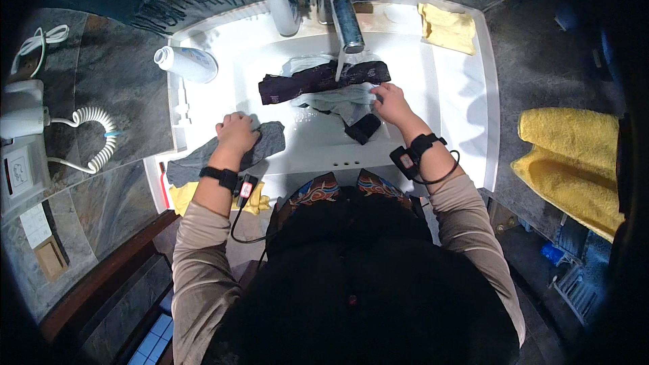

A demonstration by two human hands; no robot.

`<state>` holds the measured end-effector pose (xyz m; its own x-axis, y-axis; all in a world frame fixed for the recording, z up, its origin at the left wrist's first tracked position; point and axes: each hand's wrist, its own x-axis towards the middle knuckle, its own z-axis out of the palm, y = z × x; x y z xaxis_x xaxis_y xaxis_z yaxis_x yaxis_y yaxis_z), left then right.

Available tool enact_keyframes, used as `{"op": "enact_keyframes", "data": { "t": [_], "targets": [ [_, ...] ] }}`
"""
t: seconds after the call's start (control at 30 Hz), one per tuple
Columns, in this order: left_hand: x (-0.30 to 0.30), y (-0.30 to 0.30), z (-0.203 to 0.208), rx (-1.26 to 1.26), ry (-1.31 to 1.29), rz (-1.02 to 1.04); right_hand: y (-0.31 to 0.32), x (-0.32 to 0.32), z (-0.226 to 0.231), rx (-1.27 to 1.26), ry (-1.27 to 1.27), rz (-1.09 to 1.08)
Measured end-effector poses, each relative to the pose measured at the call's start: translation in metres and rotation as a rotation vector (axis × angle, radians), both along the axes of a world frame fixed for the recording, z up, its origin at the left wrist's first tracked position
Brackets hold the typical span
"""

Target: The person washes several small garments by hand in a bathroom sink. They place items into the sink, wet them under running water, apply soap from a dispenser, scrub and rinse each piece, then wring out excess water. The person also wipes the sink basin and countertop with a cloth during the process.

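My left hand (pixel 236 134) rests on a dark grey sock (pixel 269 142) spread over the left side of the white sink, its fingers slightly apart. Across the basin lies a wet dark purple cloth strip (pixel 304 82), under a thin stream of water from the faucet (pixel 343 20). Beneath the strip, a pale grey sock (pixel 338 103) with a black end (pixel 363 128) shows on both sides. At the right end of these wet pieces, my right hand (pixel 392 103) pinches the pale sock's edge with thumb and fingers. Its fingertips are partly hard to make out.
Two white bottles (pixel 279 3) stand on the sink's back left rim. A yellow cloth (pixel 449 28) lies at the back right, another (pixel 253 203) at the front left. Yellow towels (pixel 568 155) hang at right. A hair dryer with coiled cord (pixel 101 138) is at left.
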<state>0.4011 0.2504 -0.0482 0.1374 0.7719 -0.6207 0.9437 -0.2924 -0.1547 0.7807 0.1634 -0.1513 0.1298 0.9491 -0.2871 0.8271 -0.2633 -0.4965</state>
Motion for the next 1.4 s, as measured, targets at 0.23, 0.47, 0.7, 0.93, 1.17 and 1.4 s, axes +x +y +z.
{"op": "enact_keyframes", "data": {
  "t": [0.23,0.47,0.7,0.93,1.17,1.4],
  "targets": [
    [-0.035,-0.045,-0.008,0.187,-0.211,-0.155,-0.005,-0.018,0.006,-0.125,0.309,0.035],
    [-0.022,-0.022,0.052,-0.089,-0.844,-0.175,0.019,-0.116,0.068,0.058,0.703,0.504],
    [0.032,-0.031,0.067,-0.164,-1.006,0.045,0.025,-0.125,0.125,-0.319,0.998,0.390],
    [0.052,-0.016,0.016,-0.737,-1.092,0.211,0.013,-0.082,0.155,-0.149,1.026,0.222],
    [0.058,0.028,-0.003,-0.511,-0.960,0.095,0.004,-0.024,0.133,-0.091,1.021,-0.177],
    [0.075,0.047,-0.015,0.237,-0.665,-0.056,0.029,0.014,0.080,0.024,0.205,-0.260]
  ]
}}
